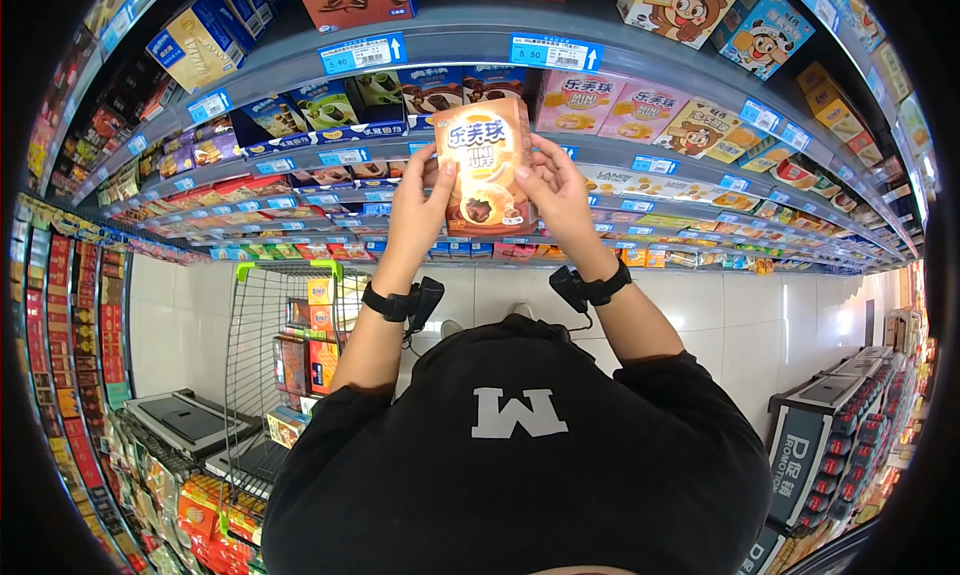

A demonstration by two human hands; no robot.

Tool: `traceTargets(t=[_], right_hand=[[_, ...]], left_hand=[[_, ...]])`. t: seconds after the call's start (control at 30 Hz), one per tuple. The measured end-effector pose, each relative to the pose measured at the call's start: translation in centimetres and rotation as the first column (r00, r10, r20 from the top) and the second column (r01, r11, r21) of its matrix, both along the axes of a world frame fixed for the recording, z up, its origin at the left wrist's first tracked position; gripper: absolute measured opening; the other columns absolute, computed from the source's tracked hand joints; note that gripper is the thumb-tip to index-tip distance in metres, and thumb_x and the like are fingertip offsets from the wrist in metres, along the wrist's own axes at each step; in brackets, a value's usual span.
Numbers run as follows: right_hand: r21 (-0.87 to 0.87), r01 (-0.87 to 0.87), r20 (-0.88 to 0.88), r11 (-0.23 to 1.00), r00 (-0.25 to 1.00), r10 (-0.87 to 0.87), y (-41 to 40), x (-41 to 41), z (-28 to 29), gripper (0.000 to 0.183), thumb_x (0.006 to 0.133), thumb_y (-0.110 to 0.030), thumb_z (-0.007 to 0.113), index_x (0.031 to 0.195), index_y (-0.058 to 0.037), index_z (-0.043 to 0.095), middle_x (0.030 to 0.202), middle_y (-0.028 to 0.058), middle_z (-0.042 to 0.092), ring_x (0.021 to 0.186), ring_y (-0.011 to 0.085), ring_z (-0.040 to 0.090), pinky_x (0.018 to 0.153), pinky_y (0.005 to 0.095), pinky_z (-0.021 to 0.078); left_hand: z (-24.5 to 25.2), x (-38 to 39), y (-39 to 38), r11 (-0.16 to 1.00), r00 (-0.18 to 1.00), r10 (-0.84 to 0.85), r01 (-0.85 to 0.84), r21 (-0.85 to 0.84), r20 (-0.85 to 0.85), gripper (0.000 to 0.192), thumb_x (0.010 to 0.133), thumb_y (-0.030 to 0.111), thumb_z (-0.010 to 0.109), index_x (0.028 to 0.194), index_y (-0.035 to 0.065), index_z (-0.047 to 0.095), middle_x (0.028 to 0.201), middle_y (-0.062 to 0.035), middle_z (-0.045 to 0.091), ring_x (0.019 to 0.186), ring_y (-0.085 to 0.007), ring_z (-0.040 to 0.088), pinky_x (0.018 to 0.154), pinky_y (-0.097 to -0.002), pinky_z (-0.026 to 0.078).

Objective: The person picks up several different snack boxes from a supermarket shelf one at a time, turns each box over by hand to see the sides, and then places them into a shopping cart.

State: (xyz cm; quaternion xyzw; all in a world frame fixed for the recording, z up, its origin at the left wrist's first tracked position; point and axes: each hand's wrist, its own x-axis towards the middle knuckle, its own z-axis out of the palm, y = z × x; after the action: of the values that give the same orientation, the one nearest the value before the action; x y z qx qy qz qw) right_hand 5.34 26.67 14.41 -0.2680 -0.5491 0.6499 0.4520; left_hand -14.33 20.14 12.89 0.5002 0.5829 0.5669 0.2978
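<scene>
Between my two hands is an orange-brown cardboard box of mini puffs (484, 170), its printed front turned up towards me. My left hand (425, 192) grips its left edge, with the thumb on the front. On the opposite edge my right hand (553, 189) holds it the same way, fingers partly hidden behind. The box is in front of the shelves, and its back cannot be seen. Pink boxes of mini puffs (577, 102) stand on the shelf just beyond my right hand. Blue wafer roll boxes (431, 91) sit behind the held box's upper left.
A wire shopping cart (255, 335) with green corners stands at my left, carrying several packaged boxes (322, 365). Price tags line the shelf edge (457, 54). A promotion stand (799, 455) with stacked goods is at the right. Pale floor tiles (690, 305) show below the shelves.
</scene>
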Motion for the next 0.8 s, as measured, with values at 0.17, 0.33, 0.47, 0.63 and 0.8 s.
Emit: traceTargets(t=[0.17,0.33,0.47,0.63,0.8], right_hand=[[0.317,0.006,0.191,0.948,0.979,-0.070,-0.6,-1.9,-1.9,0.061,0.091,-0.022,0.071,0.137,0.0058,0.043,0.113,0.0103,0.056,0.095,0.0176,0.061,0.077,0.0331,0.0545],[0.352,-0.078,0.222,0.933,0.975,-0.002,-1.3,-1.7,0.0,0.056,0.099,-0.020,0.057,0.147,0.0019,0.039,0.113,0.0075,0.043,0.092,0.0118,0.045,0.086,0.0246,0.0436],[0.290,-0.124,0.152,0.949,0.985,0.082,-1.6,-1.6,0.4,0.058,0.098,-0.018,0.058,0.149,0.0017,0.037,0.116,0.0064,0.040,0.092,0.0103,0.046,0.085,0.0241,0.0449],[0.216,-0.177,0.066,0.960,0.984,0.166,-1.6,-2.0,0.4,0.063,0.095,-0.009,0.062,0.150,0.0022,0.033,0.118,0.0051,0.036,0.090,0.0072,0.045,0.080,0.0208,0.0481],[0.201,-0.169,0.063,0.965,0.985,0.160,-1.4,-2.0,0.4,0.064,0.094,-0.007,0.062,0.150,0.0018,0.033,0.118,0.0053,0.036,0.089,0.0072,0.045,0.080,0.0208,0.0490]], left_hand=[[-1.4,1.8,-0.1,0.985,0.980,-0.166,0.171,-0.035,0.105,0.093,0.101,0.041,0.050,0.150,-0.0099,-0.012,0.158,-0.0311,0.006,0.148,-0.0343,0.013,0.118,-0.0363,0.017],[-1.7,1.3,0.1,0.944,0.884,-0.309,0.329,0.001,0.351,0.087,0.102,0.055,0.036,0.155,0.0050,-0.012,0.161,-0.0226,0.007,0.148,-0.0326,0.015,0.118,-0.0385,0.020],[-2.0,1.2,0.0,0.886,0.745,-0.432,0.456,0.085,0.508,0.087,0.100,0.062,0.031,0.155,0.0162,-0.017,0.162,-0.0136,0.012,0.144,-0.0273,0.030,0.113,-0.0408,0.035],[-2.2,0.8,0.0,0.864,0.706,-0.481,0.482,0.145,0.520,0.090,0.098,0.064,0.034,0.155,0.0152,-0.016,0.161,-0.0145,0.013,0.144,-0.0274,0.030,0.112,-0.0404,0.035],[-3.1,0.4,0.3,0.880,0.763,-0.457,0.463,0.108,0.456,0.093,0.097,0.064,0.038,0.155,0.0143,-0.016,0.161,-0.0153,0.015,0.144,-0.0281,0.030,0.111,-0.0404,0.037]])
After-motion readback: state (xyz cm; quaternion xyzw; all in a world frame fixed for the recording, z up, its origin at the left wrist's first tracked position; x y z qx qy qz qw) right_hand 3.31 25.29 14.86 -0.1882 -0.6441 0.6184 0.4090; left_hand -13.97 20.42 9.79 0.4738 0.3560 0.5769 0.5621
